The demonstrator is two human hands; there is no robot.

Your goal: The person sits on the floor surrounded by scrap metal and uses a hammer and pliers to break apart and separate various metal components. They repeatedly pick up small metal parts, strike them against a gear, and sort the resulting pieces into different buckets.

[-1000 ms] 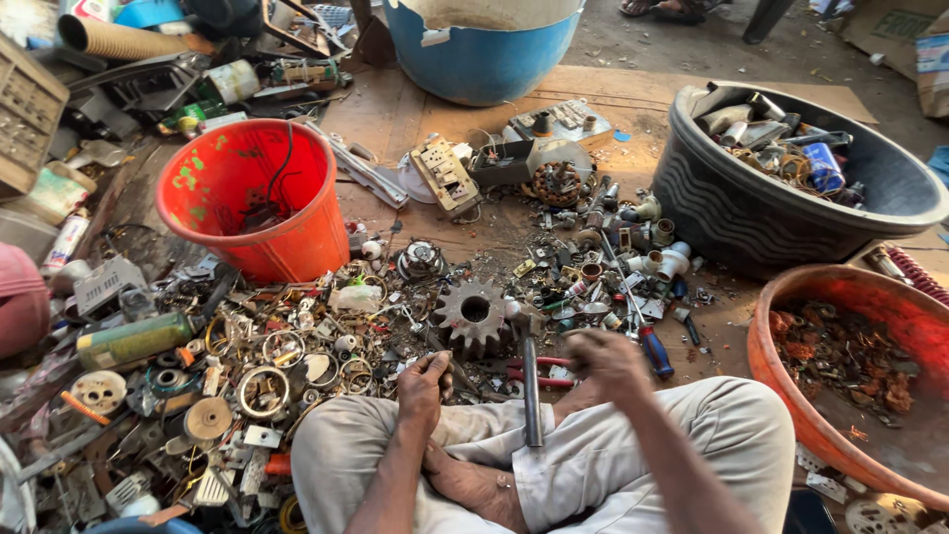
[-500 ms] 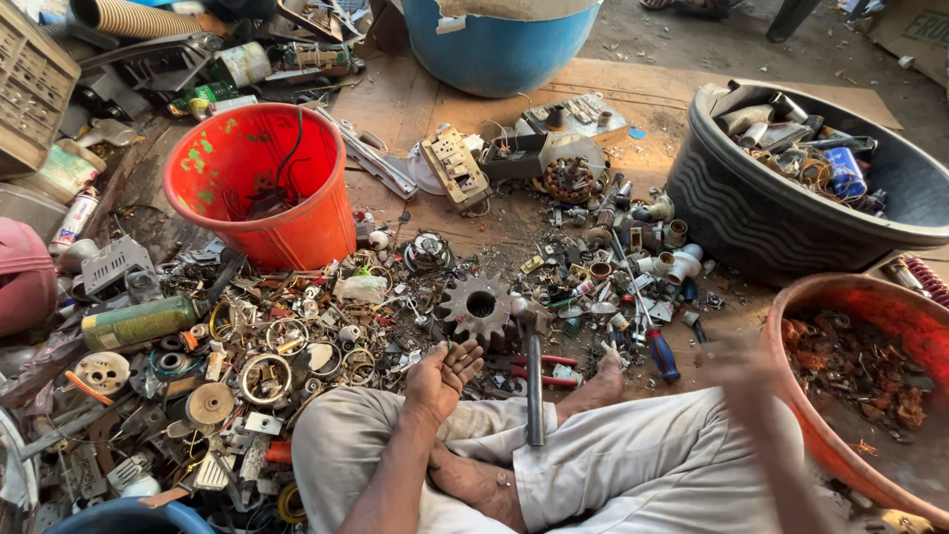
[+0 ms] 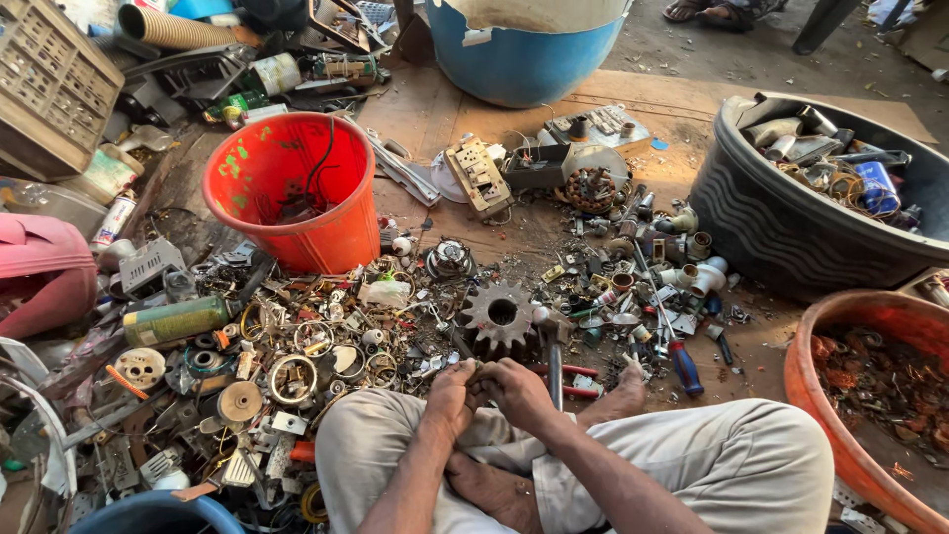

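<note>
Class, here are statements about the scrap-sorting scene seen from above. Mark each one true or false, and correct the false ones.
1. The left hand and the right hand are together in front of the person's lap. True.
2. The large gear lies inside the orange bucket. False: it lies on the ground among the scrap, just beyond the hands.
3. The black tub holds metal pieces. True.
4. The blue barrel stands nearest the person's knees. False: it stands at the far edge, beyond the orange bucket.
5. A blue-handled screwdriver lies on the ground to the right of the hands. True.
</note>
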